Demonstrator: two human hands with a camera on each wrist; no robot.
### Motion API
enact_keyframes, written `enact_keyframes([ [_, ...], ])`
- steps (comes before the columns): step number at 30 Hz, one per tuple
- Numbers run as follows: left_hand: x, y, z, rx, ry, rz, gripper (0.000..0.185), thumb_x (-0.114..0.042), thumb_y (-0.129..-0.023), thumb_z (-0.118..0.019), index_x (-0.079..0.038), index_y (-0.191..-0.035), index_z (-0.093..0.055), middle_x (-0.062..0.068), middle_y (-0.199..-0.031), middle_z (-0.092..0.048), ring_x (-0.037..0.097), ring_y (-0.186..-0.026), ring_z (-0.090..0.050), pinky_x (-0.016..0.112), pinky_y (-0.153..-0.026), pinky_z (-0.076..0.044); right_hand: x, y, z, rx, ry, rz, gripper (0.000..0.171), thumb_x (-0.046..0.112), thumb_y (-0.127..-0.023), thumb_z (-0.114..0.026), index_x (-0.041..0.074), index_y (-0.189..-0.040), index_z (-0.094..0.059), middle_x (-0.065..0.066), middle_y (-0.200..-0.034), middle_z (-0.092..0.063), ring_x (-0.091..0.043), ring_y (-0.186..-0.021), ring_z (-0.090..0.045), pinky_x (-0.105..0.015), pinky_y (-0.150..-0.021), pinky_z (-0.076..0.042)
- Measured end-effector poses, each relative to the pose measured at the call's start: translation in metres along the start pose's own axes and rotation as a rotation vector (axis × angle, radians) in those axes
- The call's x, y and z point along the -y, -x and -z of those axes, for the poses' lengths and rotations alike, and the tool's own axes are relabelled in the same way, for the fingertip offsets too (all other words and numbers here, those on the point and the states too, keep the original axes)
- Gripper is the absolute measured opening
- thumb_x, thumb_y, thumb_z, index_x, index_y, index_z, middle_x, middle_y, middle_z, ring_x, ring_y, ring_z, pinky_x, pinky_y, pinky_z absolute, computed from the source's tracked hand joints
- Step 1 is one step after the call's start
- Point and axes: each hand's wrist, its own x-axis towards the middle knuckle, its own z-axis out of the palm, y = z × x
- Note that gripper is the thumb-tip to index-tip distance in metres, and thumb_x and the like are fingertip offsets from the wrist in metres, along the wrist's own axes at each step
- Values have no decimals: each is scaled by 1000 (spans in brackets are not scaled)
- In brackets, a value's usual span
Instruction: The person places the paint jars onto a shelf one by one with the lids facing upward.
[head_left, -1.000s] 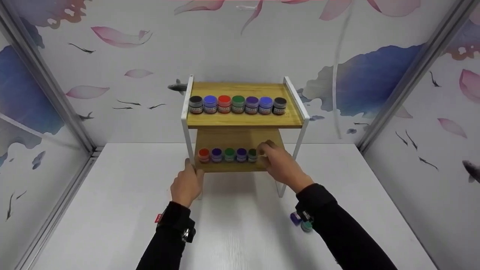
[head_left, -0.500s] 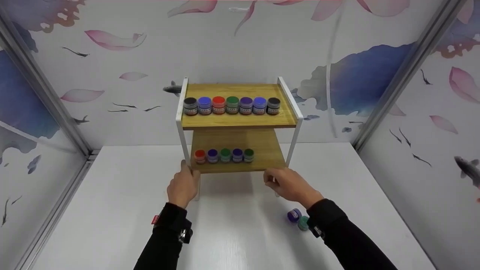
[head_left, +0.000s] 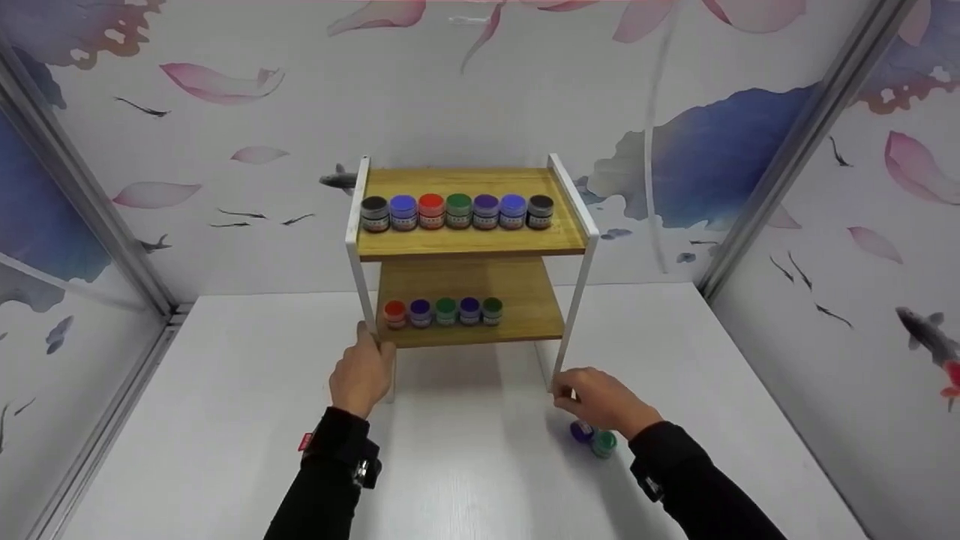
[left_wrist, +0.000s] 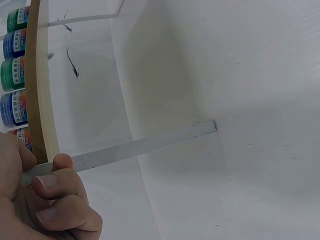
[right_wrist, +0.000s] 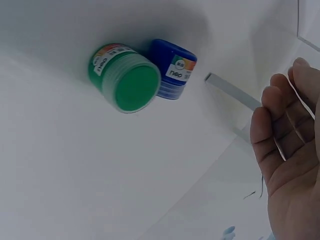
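A two-tier wooden shelf with a white metal frame [head_left: 465, 244] stands on the white surface. My left hand [head_left: 361, 376] grips its front left leg [left_wrist: 150, 146] just at the lower board, fingers curled round it. My right hand [head_left: 606, 399] hovers by the front right leg, fingers loosely bent and holding nothing. Below it lie two paint jars close together: a green-lidded jar [right_wrist: 136, 87] and a blue-purple jar [right_wrist: 173, 65], both tipped over. In the right wrist view, my right hand [right_wrist: 290, 145] is apart from both jars.
A row of several paint jars, including a red one [head_left: 431, 212], lines the upper board. Several more, with a green one [head_left: 446, 311] among them, stand on the left part of the lower board. Printed wall panels [head_left: 247, 187] enclose the back and sides.
My right hand has drawn back from the rightmost lower-board jar, leaving it standing there, and come down to the front right near the loose jars. My left hand keeps its grip.
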Motion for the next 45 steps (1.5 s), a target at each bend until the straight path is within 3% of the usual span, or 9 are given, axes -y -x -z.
enact_keyframes([
  [8,1,0,-4,-8,19,-8,66,-28,-98,-37,10,-149,-22,7,-73,-57,18,-55,-48,29,-45,-35,-13,16,-10,26,2,-83,19,6,-88,-68,6,-107,-68,-7,-104,-64,-26,-97,-64,-43,-82,-53],
  [18,-2,1,-3,-4,13,-16,66,-29,-98,-38,11,-149,-22,13,-80,-64,19,-58,-51,30,-48,-37,-21,24,-18,20,-4,-206,23,-1,-88,-64,8,-109,-69,-7,-107,-65,-25,-101,-63,-46,-90,-52],
  [23,-1,2,1,-3,15,-8,66,-29,-98,-37,10,-149,-21,9,-75,-58,19,-57,-49,30,-47,-35,-25,24,-16,24,-2,-204,24,-2,-89,-63,9,-110,-70,-9,-109,-65,-25,-100,-63,-47,-90,-52],
  [28,1,1,1,-3,16,-8,66,-29,-98,-38,10,-149,-21,6,-71,-52,18,-56,-47,30,-46,-34,-26,27,-15,54,-6,-205,21,7,-91,-65,8,-112,-69,-8,-104,-65,-23,-97,-62,-46,-88,-52],
  [38,0,0,-1,-2,13,0,66,-29,-98,-36,10,-149,-21,7,-72,-56,18,-56,-49,29,-46,-36,-28,31,-24,96,-3,-363,42,36,-86,-72,11,-120,-65,-9,-110,-65,-25,-102,-62,-48,-87,-51],
  [45,-1,0,-1,-21,-1,-1,66,-29,-97,-37,10,-149,-23,8,-72,-57,19,-56,-49,31,-47,-36,-32,28,-32,98,-16,-350,45,32,-80,-78,12,-118,-64,-7,-107,-64,-22,-97,-60,-47,-87,-50],
])
